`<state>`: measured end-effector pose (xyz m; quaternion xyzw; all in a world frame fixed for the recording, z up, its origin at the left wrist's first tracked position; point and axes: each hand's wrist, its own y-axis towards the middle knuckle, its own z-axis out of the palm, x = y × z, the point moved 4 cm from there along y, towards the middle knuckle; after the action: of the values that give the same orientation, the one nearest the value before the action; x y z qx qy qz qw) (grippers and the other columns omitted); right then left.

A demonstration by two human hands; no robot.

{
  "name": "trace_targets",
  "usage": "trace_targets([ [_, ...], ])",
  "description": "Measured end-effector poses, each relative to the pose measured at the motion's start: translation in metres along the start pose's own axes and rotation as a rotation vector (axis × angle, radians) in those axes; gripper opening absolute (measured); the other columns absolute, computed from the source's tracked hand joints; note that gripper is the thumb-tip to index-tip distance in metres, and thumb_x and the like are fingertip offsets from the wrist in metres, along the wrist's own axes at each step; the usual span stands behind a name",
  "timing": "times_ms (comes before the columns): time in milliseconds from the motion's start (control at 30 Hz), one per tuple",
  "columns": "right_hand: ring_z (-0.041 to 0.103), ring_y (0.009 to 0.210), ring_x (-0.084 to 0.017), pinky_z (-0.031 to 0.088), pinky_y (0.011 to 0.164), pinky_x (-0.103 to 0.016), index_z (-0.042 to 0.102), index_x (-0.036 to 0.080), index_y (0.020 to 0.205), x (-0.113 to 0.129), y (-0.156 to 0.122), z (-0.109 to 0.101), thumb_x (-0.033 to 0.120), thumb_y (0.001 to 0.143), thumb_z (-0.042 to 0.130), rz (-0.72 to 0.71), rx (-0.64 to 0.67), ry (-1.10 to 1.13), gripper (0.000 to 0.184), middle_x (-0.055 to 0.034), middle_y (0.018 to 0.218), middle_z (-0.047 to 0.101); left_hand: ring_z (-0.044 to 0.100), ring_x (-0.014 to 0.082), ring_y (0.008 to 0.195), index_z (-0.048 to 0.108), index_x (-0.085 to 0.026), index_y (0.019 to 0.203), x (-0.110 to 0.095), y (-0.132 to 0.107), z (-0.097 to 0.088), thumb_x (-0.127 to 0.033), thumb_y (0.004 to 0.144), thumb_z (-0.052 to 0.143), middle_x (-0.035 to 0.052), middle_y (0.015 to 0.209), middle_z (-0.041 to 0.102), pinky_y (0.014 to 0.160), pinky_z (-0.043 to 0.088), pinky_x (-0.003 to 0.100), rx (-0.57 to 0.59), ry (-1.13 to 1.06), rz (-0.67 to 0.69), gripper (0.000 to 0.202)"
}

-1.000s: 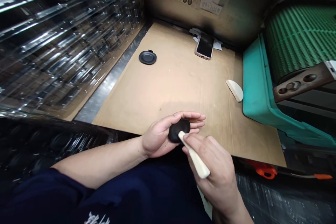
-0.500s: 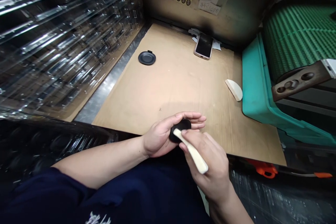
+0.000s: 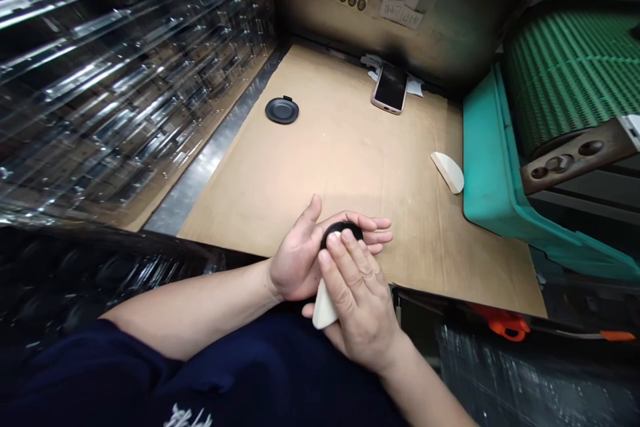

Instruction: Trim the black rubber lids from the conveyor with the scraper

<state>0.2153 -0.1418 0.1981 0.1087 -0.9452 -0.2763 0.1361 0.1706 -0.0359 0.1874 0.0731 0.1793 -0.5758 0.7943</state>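
Note:
My left hand (image 3: 295, 257) lies palm up above the front edge of the cardboard, its thumb raised and its fingers stretched out. A round black plastic disc (image 3: 327, 235) rests in that palm, partly covered. My right hand (image 3: 357, 287) holds a white wedge-like sponge (image 3: 325, 307), its far end pressed against the disc under flat fingertips. On the cardboard at the left sits another round black disc (image 3: 282, 111) with a raised rim and a small tab. A white half-round sponge (image 3: 449, 172) lies at the right.
Brown cardboard (image 3: 330, 160) covers the worktop. At the back a phone (image 3: 390, 88) leans on white tissue. Clear plastic trays (image 3: 125, 80) stack up on the left. To the right stands a teal bin (image 3: 490, 153), beside a green ribbed roll (image 3: 575, 67). An orange-handled tool (image 3: 505, 325) shows below the front edge.
My right hand has turned over and spread its fingers flat onto the sponge, which now slants the other way. My left thumb has lifted off the disc.

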Motion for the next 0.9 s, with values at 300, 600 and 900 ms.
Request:
trace_targets([
  [300, 0.038, 0.15, -0.031, 0.036, 0.125, -0.048, 0.054, 0.008, 0.142, 0.003, 0.012, -0.003, 0.043, 0.099, 0.056, -0.075, 0.012, 0.032, 0.055, -0.0158, 0.15, 0.055, 0.048, 0.0381, 0.142, 0.07, -0.007, 0.109, 0.003, 0.0, -0.001, -0.072, 0.099, 0.017, 0.0234, 0.15, 0.051, 0.123, 0.029, 0.05, 0.0, 0.013, -0.046, 0.085],
  [600, 0.041, 0.148, -0.033, 0.045, 0.119, -0.051, 0.051, 0.005, 0.146, -0.007, -0.004, -0.011, 0.016, 0.094, 0.052, -0.038, 0.05, 0.077, 0.053, -0.017, 0.149, 0.055, 0.044, 0.0327, 0.147, 0.069, -0.012, 0.12, 0.002, 0.0, -0.003, -0.032, 0.102, 0.045, 0.0171, 0.151, 0.054, 0.127, 0.024, 0.049, -0.048, -0.026, 0.02, 0.036],
  [900, 0.04, 0.148, -0.033, 0.049, 0.113, -0.056, 0.049, 0.005, 0.146, -0.009, -0.013, -0.018, 0.005, 0.088, 0.041, 0.014, 0.026, 0.161, 0.058, -0.0184, 0.149, 0.055, 0.046, 0.0328, 0.145, 0.067, -0.007, 0.124, 0.003, 0.003, -0.004, -0.034, 0.104, 0.043, 0.0217, 0.147, 0.057, 0.126, 0.026, 0.047, -0.085, -0.043, -0.005, 0.041],
])
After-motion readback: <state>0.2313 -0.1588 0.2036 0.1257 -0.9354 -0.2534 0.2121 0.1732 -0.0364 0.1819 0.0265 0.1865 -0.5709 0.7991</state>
